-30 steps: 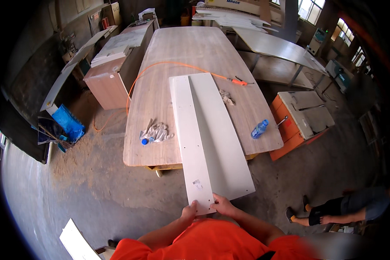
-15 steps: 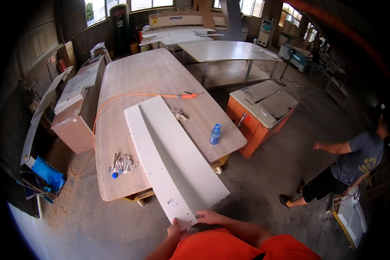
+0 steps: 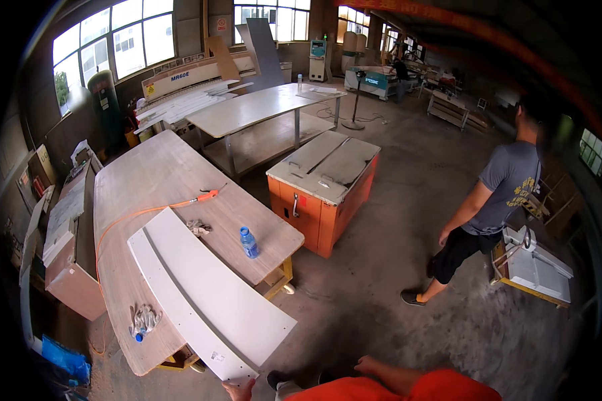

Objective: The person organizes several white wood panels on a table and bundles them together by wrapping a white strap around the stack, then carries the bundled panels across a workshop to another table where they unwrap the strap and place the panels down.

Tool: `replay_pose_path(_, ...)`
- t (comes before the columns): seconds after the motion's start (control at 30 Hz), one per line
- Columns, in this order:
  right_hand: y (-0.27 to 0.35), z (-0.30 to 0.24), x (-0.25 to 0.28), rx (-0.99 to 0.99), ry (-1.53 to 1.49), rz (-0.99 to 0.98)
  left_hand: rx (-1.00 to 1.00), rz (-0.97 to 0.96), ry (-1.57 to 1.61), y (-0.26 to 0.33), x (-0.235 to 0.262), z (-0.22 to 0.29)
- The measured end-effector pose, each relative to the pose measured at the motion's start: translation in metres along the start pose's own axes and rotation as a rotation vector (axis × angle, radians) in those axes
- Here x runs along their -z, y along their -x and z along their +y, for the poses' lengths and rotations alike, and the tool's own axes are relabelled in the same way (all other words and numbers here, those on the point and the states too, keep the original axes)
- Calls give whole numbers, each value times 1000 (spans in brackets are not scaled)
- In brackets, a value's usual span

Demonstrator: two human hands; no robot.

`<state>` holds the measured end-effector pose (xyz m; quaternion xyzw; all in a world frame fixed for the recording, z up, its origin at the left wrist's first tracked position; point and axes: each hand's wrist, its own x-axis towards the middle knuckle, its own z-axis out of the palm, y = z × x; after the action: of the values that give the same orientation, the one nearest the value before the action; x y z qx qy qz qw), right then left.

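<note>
A long white panel, with a narrower strip bearing small holes along its left side, lies slantwise over the near end of the wooden worktable. Its near end juts past the table edge toward me. My left hand grips the near corner of that strip, thumb against the edge, the other fingers partly hidden. Away from the panel, my right hand hangs over the floor near my body, its fingers loosely apart and holding nothing. A small label sits near the strip's close end.
An orange air blow gun with its hose, a blue bottle and gloves lie about the panel. An orange cabinet stands to the right. Further right a person walks beside a low cart.
My right hand has let go of the panel and moved right. My left hand still holds its corner. The view has swung up and right; the person has turned and stands more upright.
</note>
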<state>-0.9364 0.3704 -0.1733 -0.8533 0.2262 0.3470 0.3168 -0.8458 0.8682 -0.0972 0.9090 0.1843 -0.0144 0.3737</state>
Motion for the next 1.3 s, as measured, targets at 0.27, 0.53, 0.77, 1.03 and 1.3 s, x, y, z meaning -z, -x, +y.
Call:
replay_pose_path(0.27,18,60,8,-143,40,-25,395,-190,-227,-8,7,56)
replay_pose_path(0.53,23,49,-4,-194,64,-69,152,-119,35,-2,4,44)
replay_pose_path(0.77,21,-13,-9,33,93,67,219,-207,404,8,37,86)
replay_pose_path(1.03,33,-106,1,121,41,89,89,-374,-97,-40,15,14)
replay_pose_path(1.3,37,-97,-14,71,76,78,121,-95,771,-56,-3,-28)
